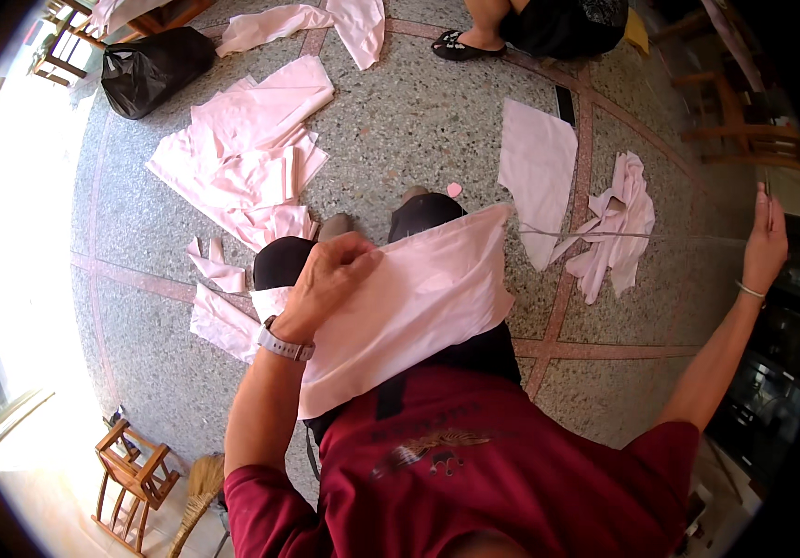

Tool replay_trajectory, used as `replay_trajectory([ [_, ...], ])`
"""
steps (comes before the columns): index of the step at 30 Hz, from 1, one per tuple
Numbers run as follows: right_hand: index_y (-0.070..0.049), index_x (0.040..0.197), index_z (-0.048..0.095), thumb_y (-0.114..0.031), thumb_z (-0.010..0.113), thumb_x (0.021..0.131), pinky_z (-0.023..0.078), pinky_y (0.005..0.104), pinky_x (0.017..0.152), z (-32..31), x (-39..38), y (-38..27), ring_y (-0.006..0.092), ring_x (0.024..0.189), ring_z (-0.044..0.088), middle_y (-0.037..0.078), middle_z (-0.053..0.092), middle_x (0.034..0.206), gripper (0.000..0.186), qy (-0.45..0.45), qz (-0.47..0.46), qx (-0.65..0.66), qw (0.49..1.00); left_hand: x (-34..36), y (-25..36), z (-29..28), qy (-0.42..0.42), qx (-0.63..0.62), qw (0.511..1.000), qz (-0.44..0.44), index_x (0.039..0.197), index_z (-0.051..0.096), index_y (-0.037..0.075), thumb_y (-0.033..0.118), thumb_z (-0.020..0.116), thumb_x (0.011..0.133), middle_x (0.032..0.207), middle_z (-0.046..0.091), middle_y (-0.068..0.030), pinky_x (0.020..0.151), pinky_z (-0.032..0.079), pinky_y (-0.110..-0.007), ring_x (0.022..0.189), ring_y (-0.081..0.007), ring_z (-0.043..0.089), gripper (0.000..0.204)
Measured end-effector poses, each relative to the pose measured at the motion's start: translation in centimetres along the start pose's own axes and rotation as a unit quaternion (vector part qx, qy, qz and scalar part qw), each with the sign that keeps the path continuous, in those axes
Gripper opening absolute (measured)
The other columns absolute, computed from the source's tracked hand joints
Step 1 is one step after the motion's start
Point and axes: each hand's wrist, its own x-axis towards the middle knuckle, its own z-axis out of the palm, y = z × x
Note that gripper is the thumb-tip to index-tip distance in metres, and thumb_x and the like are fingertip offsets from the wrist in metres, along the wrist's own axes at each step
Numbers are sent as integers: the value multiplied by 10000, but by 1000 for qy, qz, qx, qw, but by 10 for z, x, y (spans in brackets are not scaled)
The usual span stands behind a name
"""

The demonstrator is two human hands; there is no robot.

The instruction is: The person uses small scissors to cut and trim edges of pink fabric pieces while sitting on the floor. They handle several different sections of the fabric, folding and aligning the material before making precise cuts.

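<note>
A pale pink piece of cloth lies across my lap, over dark trousers. My left hand, with a watch at its wrist, is closed on the cloth near its upper edge. My right hand is raised far out to the right, its fingers pinched. A thin grey thread stretches from beside the cloth's right corner towards that hand. Something slim, like a needle, shows at the right fingertips, too small to make out for sure.
A heap of pink cloth lies on the speckled floor ahead left. A flat pink piece and a crumpled one lie at right. Around stand a black bag, a small wooden chair, a broom and another person's foot.
</note>
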Motion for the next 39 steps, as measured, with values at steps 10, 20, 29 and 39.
replay_trajectory([
  [10, 29, 1067, 630, -133, 538, 977, 469, 253, 598, 2, -215, -309, 84, 632, 570, 31, 607, 678, 207, -606, 67, 598, 520, -39, -3, 27, 26, -322, 943, -81, 920, 658, 45, 219, 615, 969, 621, 496, 90, 405, 276, -176, 464, 6, 366, 186],
  [20, 38, 1041, 630, -172, 506, 993, 476, 263, 615, 19, -226, -320, 90, 633, 573, 31, 601, 658, 249, -644, 85, 580, 493, -48, -25, 31, 21, -431, 899, -80, 930, 659, 48, 183, 615, 966, 713, 536, 86, 499, 304, -170, 570, 8, 406, 146],
  [29, 41, 1041, 632, -180, 477, 999, 476, 264, 630, 18, -221, -322, 95, 637, 581, 28, 602, 657, 273, -662, 104, 564, 482, -50, -21, 28, 17, -425, 901, -83, 936, 646, 41, 154, 614, 963, 729, 526, 77, 523, 317, -176, 594, -5, 403, 120],
  [39, 43, 1054, 628, -184, 474, 1001, 478, 267, 628, 21, -221, -321, 97, 634, 584, 32, 600, 648, 280, -664, 98, 559, 487, -48, -26, 30, 21, -438, 894, -92, 928, 639, 24, 133, 599, 966, 748, 549, 58, 549, 353, -176, 613, -14, 438, 123],
])
